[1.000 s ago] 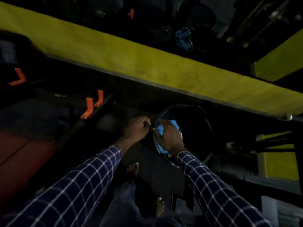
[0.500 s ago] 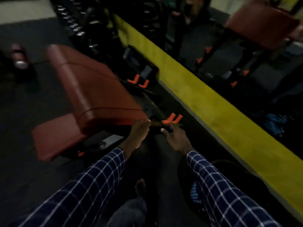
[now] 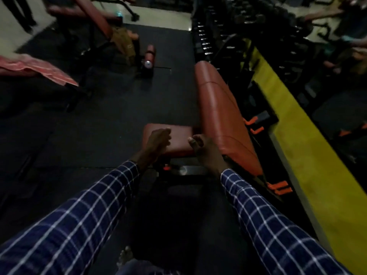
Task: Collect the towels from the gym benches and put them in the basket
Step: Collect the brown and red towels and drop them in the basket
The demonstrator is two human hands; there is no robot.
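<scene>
Far left, about 9 o'clock: striped red-and-white towel [image 3: 39,71] draped over a dark bench, one edge hanging off. Uncollected, well apart from both hands.

Toward 11 o'clock: brownish cloth [image 3: 123,41] slung on another bench frame [image 3: 89,18]. Possibly a second towel; too blurred to say. Just beside it, a red roller pad [image 3: 149,56] on the black floor mat [image 3: 79,135].

Centre: left hand [image 3: 157,142] over the small red seat pad [image 3: 168,139], fingers loosely curled, nothing held. Checked sleeve [image 3: 79,211] running back to 7 o'clock.

Slightly right of centre: right hand [image 3: 205,150] beside the seat pad, at the lower end of the long red backrest [image 3: 222,116]. Fingers slack and apart, empty too. No towel on this near bench.

From 12 to 1 o'clock: dumbbell rack [image 3: 214,36], dark, detail lost. From 2 to 5 o'clock: yellow ledge [image 3: 297,145], orange clips [image 3: 280,187] beside it.

Basket: not in view, so contents unknown.

Progress, as a judgement: partway at best. Both hands free, at least the striped towel left to fetch, maybe the brownish cloth as well. Likely next call: cross toward 9 o'clock for the striped one.

Writing, brands, labels: none legible anywhere; light dim, edges smeared by motion.
</scene>
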